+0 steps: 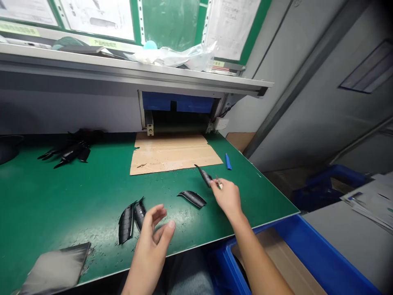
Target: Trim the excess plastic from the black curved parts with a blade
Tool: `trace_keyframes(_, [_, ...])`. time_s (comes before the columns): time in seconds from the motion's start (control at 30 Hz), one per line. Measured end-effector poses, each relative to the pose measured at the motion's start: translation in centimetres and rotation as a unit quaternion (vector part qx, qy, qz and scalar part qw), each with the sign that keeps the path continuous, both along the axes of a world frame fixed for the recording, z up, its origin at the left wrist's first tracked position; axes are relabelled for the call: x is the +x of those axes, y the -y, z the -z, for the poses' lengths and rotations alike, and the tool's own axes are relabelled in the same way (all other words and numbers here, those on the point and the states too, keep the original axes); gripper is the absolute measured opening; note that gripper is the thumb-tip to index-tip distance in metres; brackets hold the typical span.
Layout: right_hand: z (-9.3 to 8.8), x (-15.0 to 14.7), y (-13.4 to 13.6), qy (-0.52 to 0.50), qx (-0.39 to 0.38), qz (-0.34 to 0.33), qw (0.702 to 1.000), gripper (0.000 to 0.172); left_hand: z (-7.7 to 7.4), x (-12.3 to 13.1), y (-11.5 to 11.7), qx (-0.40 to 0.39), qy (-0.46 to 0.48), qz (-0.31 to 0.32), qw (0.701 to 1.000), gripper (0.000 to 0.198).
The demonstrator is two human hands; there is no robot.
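My right hand (226, 197) pinches the near end of a curved black plastic piece (204, 176), whose pointed tip faces away to the left. Something small and pale shows at its fingertips, too small to name. Just left of that hand, a second curved black piece (193, 198) lies on the green tabletop. My left hand (156, 235) hovers over the front of the table with fingers half curled and apart, nothing between them. Beside it, a ribbed black piece (125, 223) and another black piece (140, 212) lie close together, the latter partly hidden by the fingers.
A cardboard sheet (175, 153) lies before a low opening with blue flaps (178, 102). A blue-handled tool (228, 161) rests at right. Black parts (75, 149) are heaped back left; a grey pad (57, 268) sits front left. Blue bins (319, 250) stand below the right edge.
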State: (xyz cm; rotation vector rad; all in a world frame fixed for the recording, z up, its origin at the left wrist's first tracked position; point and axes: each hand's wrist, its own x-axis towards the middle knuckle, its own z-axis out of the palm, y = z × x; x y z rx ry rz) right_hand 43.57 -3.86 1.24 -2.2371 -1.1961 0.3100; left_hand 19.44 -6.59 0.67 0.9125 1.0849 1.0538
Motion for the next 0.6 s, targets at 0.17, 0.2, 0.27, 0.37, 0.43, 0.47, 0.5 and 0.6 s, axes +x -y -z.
trace_keyframes(0.17, [-0.5,-11.5,6.0,-0.165,0.062,-0.219,0.960,0.025,-1.8,-1.2,-1.8,-0.056,0.286,-0.027,0.956,0.035])
trace_keyframes(0.2, [-0.3,-12.9,7.0,-0.210,0.081,-0.248,0.942,0.024,-2.3,-1.6,-2.0,-0.056,0.331,-0.055,0.940,0.027])
trace_keyframes(0.27, [0.3,-14.5,8.5,-0.291,0.116,-0.281,0.907,0.034,-2.9,-2.4,-2.1,-0.047,0.409,-0.128,0.902,0.039])
trace_keyframes(0.37, [1.3,-15.1,9.3,-0.379,0.101,-0.285,0.874,0.041,-3.3,-3.3,-1.9,-0.005,0.472,-0.223,0.853,0.045])
trace_keyframes(0.43, [1.5,-15.4,9.3,-0.453,0.062,-0.267,0.848,0.041,-3.3,-3.7,-1.7,0.034,0.473,-0.247,0.845,0.044])
trace_keyframes(0.47, [1.5,-15.5,9.3,-0.492,0.046,-0.254,0.832,0.044,-3.3,-3.7,-1.6,0.048,0.471,-0.246,0.846,0.043])
trace_keyframes(0.5, [1.3,-15.7,9.3,-0.527,0.034,-0.241,0.815,0.049,-3.3,-3.7,-1.4,0.061,0.468,-0.241,0.848,0.043])
trace_keyframes(0.6, [0.9,-16.3,9.1,-0.588,-0.001,-0.226,0.777,0.060,-3.3,-3.5,-0.9,0.094,0.456,-0.221,0.857,0.042])
